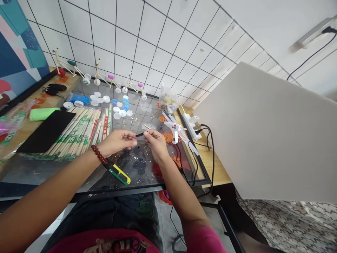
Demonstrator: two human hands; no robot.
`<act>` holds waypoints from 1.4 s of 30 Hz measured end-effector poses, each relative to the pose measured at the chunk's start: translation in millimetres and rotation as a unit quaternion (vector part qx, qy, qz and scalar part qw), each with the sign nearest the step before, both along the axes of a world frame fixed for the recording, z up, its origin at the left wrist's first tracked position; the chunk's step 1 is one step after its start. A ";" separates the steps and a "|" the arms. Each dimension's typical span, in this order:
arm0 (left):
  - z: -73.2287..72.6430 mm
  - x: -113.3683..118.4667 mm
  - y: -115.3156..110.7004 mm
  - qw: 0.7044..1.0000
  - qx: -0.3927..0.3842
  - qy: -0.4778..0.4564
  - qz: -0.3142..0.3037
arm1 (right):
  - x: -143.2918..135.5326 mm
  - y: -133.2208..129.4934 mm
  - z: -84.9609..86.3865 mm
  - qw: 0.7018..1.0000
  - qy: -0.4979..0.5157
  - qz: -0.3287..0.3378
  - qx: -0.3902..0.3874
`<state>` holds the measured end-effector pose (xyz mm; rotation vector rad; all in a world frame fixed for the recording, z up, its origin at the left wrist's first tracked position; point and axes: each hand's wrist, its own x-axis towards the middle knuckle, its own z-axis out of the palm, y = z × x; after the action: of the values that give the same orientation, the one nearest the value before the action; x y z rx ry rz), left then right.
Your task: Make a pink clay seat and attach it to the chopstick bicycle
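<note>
Between my two hands, above the glass-topped table, is a small black strip [139, 135]. The fingertips of my left hand [118, 142] pinch one end of it. My right hand [157, 143] pinches the other end between thumb and fingers. Just below my left wrist lie green and yellow thread snips [119, 174], partly hidden by the wrist. A black sheet [44, 133] rests on wrapped chopsticks [79, 131] to the left. Beyond my right hand is a white hot glue gun [173, 130] with glue sticks [190, 143] beside it.
Several bottle caps [122, 112] lie toward the back. Small stick bicycles with cap wheels [118, 88] stand along the tiled wall. A power strip [191, 124] with black cables is at the right, beside a large pale panel [268, 133]. Scraps dot the glass.
</note>
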<state>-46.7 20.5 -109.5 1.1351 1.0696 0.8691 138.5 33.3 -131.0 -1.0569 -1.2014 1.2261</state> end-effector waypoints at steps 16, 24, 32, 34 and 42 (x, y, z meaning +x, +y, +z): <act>9.4 -7.3 10.1 0.935 -0.046 -0.280 0.211 | -17.0 -46.8 19.4 0.920 -0.309 0.183 0.160; 14.2 -21.6 20.2 0.916 -0.048 -0.311 0.249 | -46.9 -92.1 20.1 0.675 -0.656 0.235 0.242; 16.6 -16.2 13.2 0.950 -0.029 -0.226 0.212 | -16.1 -22.1 21.3 0.849 -0.519 0.027 0.101; 16.5 -13.5 10.9 0.958 -0.022 -0.193 0.209 | -14.4 -7.6 17.5 0.911 -0.403 0.031 0.079; 9.7 -3.1 9.0 0.974 -0.004 -0.109 0.199 | 0.7 -7.2 0.7 0.902 -0.378 0.007 0.209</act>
<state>-49.8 29.6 -99.8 0.8051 1.1319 1.2730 139.3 26.1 -130.4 -1.2234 -1.9591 0.4978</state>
